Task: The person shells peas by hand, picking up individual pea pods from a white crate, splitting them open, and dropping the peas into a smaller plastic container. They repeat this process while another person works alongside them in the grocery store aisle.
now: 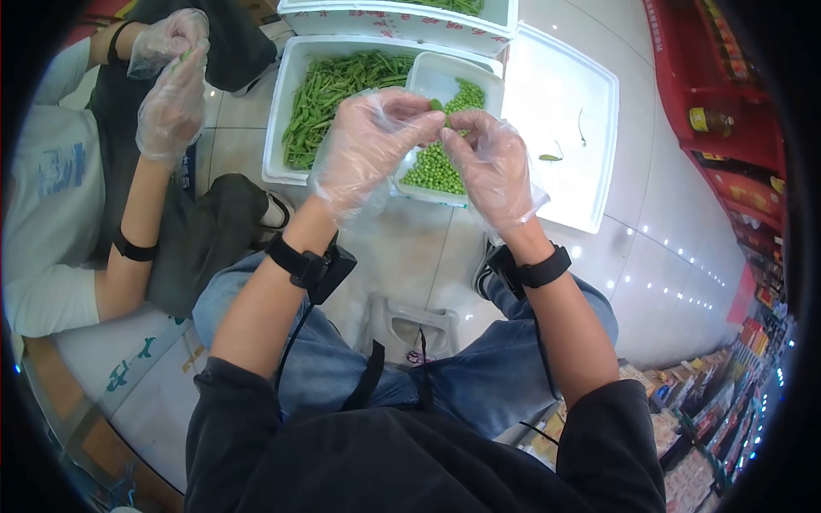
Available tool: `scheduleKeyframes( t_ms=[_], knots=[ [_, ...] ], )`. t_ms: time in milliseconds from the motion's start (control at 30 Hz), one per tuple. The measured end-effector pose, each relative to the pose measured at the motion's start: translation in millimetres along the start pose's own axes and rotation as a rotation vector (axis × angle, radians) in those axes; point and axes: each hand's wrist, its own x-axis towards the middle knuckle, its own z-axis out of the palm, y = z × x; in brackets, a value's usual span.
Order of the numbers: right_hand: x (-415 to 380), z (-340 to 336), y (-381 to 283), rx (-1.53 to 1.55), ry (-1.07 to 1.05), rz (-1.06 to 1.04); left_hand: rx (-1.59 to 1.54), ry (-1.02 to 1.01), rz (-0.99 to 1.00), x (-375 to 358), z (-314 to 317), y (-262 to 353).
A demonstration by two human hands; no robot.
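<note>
My left hand [368, 145] and my right hand [493, 162], both in clear plastic gloves, meet above a white plastic tub [434, 72]. Between their fingertips is a green pea pod [437, 105], mostly hidden by the fingers; both hands pinch at it. Shelled green peas [436, 171] lie in the tub below. The tub sits at the right side of a white foam box [295, 64], whose left part is filled with whole pea pods [346, 85].
At left, a seated co-worker's gloved hands [171, 107] hold something green. A white foam lid [590, 103] with a few scraps lies right of the box. Another foam box [402, 21] stands beyond. Stocked red shelves [684, 77] line the right.
</note>
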Motion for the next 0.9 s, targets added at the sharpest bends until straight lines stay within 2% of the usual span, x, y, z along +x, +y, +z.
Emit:
scheduleKeyframes(
  t_ms=[100, 267, 400, 467, 600, 667, 900],
  knots=[
    [2, 2, 0, -0.026, -0.01, -0.052, 0.109, 0.063, 0.056, -3, -1, 0],
    [8, -5, 8, 0.161, -0.097, 0.04, 0.21, 0.065, 0.112, -7, -1, 7],
    [13, -13, 0, 0.034, -0.145, -0.012, 0.218, 0.093, 0.161, -6, 3, 4],
    [14, -6, 3, 0.327, 0.05, -0.104, 0.305, 0.086, 0.177, -7, 2, 7],
    [13, -8, 5, 0.271, 0.011, -0.159, 0.423, 0.034, 0.277, -8, 4, 6],
    [11, -7, 3, 0.116, 0.013, -0.193, 0.439, 0.014, 0.306, -9, 5, 2],
    [6, -8, 1, 0.023, 0.044, -0.193, 0.555, -0.016, 0.395, -12, 9, -8]
  ],
)
